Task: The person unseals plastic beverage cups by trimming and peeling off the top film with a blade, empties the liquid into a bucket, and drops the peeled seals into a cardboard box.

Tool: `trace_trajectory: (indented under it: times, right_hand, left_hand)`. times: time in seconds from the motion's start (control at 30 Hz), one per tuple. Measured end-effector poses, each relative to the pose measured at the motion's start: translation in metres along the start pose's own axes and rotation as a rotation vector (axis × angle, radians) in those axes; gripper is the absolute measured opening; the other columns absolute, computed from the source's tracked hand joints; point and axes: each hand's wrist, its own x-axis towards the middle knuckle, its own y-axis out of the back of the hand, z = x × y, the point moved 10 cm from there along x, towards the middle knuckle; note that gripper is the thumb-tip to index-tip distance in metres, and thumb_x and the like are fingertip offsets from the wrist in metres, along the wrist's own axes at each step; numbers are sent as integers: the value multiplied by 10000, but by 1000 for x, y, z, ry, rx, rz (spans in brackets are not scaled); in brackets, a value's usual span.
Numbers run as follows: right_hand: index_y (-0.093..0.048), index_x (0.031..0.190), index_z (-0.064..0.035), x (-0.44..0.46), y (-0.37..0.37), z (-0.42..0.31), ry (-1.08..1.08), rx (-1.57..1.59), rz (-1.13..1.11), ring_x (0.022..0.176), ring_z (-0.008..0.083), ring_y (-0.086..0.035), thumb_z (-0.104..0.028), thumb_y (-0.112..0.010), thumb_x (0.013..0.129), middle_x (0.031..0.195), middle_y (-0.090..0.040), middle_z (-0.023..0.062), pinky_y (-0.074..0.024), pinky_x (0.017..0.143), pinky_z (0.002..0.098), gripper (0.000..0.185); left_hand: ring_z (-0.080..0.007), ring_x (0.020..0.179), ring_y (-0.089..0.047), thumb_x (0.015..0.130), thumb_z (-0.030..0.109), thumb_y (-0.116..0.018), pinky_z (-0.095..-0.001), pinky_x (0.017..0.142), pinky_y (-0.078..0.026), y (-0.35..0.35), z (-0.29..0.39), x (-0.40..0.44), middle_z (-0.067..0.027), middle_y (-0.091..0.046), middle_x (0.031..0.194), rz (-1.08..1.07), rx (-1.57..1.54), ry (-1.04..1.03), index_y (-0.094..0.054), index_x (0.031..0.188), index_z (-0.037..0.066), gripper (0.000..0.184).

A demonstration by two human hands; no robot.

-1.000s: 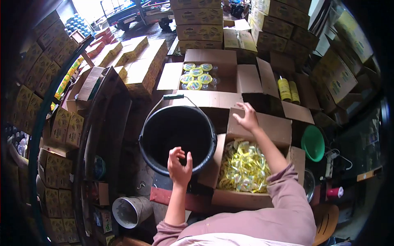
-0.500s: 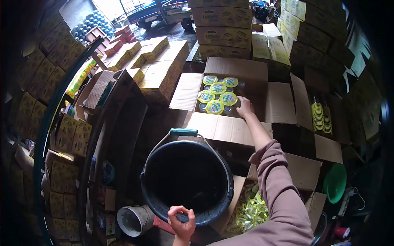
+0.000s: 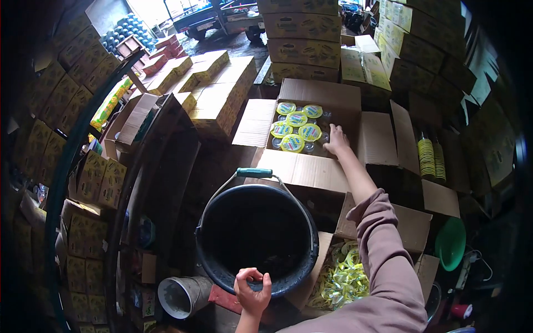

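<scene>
My right hand (image 3: 337, 141) reaches into an open cardboard box (image 3: 308, 167), its fingers bent down around what looks like a clear plastic cup (image 3: 326, 137), partly hidden. Left of it, several cups with yellow-rimmed printed lids (image 3: 309, 132) lie in the box, with clear cups between them. My left hand (image 3: 254, 291) is over the near rim of a large dark bucket (image 3: 312, 252), its fingers curled toward the thumb with nothing visible in them. The bucket has a wire handle with a green grip (image 3: 254, 173); its inside is dark.
A carton of yellow-and-clear wrappers or strips (image 3: 344, 277) stands right of the bucket. A pale pail (image 3: 180, 298) is at lower left, a green bowl (image 3: 450, 244) at right. Stacked yellow cartons (image 3: 301, 50) rise behind the box. Stacks of yellow-rimmed cups (image 3: 427, 158) stand at right.
My right hand has shifted slightly right and away from me inside the box. My left hand has moved a little right and up, staying curled. The whole view has shifted slightly.
</scene>
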Motion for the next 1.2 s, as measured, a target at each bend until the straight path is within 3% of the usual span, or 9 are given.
trace_trajectory:
  times: [0.1, 0.2, 0.23, 0.43, 0.63, 0.77, 1.0, 1.07, 1.2]
  right_hand:
    - [-318, 1312, -170, 8, -34, 17, -54, 25, -172, 1141, 306, -449, -239, -737, 626, 1258, -410, 126, -416, 938, 386, 807]
    - [-384, 1268, -155, 12, -45, 12, 72, 87, -81, 1105, 278, -478, -198, -727, 606, 1183, -479, 120, -424, 923, 378, 747]
    - [-457, 1166, -121, 13, -43, 9, 118, 127, 15, 1056, 275, -517, -160, -704, 628, 1107, -544, 116, -446, 886, 382, 593]
    - [-498, 957, -75, 11, -39, 5, 153, 151, 57, 897, 342, -582, -92, -670, 647, 951, -601, 168, -493, 762, 419, 355]
    - [-511, 979, -65, 8, -32, -1, 243, 141, 32, 899, 350, -579, -116, -676, 661, 945, -604, 173, -491, 758, 419, 362]
    - [-534, 1043, -66, 31, -47, 17, 72, 221, 17, 919, 347, -574, -86, -647, 667, 988, -597, 185, -483, 788, 418, 393]
    - [-542, 987, -74, 23, -41, 11, 204, 243, 108, 927, 309, -575, -48, -614, 678, 988, -599, 150, -479, 780, 397, 318]
    - [-561, 975, -68, 24, -39, 26, 119, 303, 176, 884, 302, -597, -168, -708, 673, 923, -623, 138, -486, 751, 385, 350]
    - [-561, 951, -52, 27, -34, 25, 214, 310, 129, 847, 295, -609, -157, -724, 658, 900, -626, 145, -495, 736, 371, 352]
  left_hand:
    - [-137, 576, -488, 676, 36, -634, -260, 563, -374, 3, 0, -1, -29, -498, 650, 39, 12, 0, -449, 897, 64, 289]
    - [-148, 563, -499, 667, 40, -641, -267, 548, -376, 7, -1, 1, -22, -511, 616, 74, 38, -4, -459, 883, 70, 284]
    - [-149, 562, -499, 666, 38, -639, -267, 548, -376, 7, -1, 1, -24, -511, 613, 79, 40, -4, -460, 879, 70, 281]
    - [-152, 549, -496, 665, 32, -634, -266, 543, -378, 7, 0, 1, -33, -511, 606, 89, 70, 26, -464, 865, 67, 264]
    - [-154, 537, -489, 660, 31, -638, -263, 527, -373, 6, 3, 3, -36, -504, 606, 88, 83, 3, -460, 851, 69, 264]
    - [-155, 531, -485, 659, 30, -637, -263, 523, -372, 5, 5, 4, -36, -501, 603, 76, 96, 7, -456, 839, 68, 258]
    - [-155, 523, -482, 648, 21, -635, -257, 527, -373, 5, 2, 4, -36, -490, 581, 69, 88, 17, -454, 839, 69, 268]
    - [-156, 521, -483, 647, 24, -638, -258, 527, -374, 6, -1, 2, -36, -492, 583, 70, 87, 22, -454, 838, 70, 269]
    - [-157, 525, -487, 648, 32, -641, -256, 528, -376, 6, -3, 2, -36, -492, 584, 64, 68, 21, -454, 839, 71, 270]
